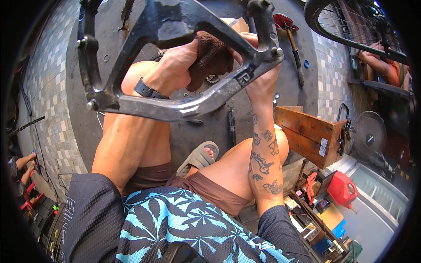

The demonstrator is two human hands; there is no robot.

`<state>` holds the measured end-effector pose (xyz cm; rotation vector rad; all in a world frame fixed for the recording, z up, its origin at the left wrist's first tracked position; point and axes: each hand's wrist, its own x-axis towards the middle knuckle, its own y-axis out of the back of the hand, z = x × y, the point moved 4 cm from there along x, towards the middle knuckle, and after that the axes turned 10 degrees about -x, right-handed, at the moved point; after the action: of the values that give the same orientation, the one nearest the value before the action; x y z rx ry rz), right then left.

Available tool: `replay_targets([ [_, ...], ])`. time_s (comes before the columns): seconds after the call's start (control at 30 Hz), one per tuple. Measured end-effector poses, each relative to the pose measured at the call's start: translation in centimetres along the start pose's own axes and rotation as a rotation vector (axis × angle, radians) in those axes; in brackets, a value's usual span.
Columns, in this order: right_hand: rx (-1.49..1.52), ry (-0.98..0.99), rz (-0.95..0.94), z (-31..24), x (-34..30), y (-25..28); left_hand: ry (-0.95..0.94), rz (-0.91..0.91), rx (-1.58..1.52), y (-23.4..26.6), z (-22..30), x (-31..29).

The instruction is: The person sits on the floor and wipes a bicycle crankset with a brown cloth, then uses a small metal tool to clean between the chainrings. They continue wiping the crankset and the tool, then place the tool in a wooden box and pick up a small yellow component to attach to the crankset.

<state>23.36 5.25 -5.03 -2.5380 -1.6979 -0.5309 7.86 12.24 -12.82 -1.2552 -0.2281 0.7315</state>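
Note:
A black platform bicycle pedal (184, 107) with small metal pins looms large in the upper middle, tilted, closest to me. Behind its open frame, my left hand (175, 63) is closed around a bunched brown cloth (208, 57). My right hand (265, 81) is behind the pedal's right corner, its fingers curled at the cloth's right side; the pedal's bars cover part of them. What the cloth presses against is hidden, and I cannot tell what carries the pedal.
A dark mat (83, 114) covers the floor ahead. On it lies a yellow-and-black-handled tool (294, 52). To the right are a wooden box (302, 131), a red jerrycan (342, 189) and a bicycle wheel (333, 33). Another person's arm (379, 61) shows beyond.

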Motion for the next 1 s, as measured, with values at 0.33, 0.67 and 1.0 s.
replay_targets([
  [0.33, -0.059, -0.07, 0.041, 0.9, 0.2, -1.2, -0.082, 0.06, 0.046, 1.7, 0.4, 0.0],
  [0.67, -0.384, 0.158, 0.074, 0.1, 0.6, -0.7, -0.174, 0.142, 0.228, 5.5, 1.9, 0.7],
  [1.0, -0.217, -0.018, 0.186, -0.2, -0.1, -2.0, -0.485, 0.168, 0.846, 1.7, 1.3, 0.2],
])
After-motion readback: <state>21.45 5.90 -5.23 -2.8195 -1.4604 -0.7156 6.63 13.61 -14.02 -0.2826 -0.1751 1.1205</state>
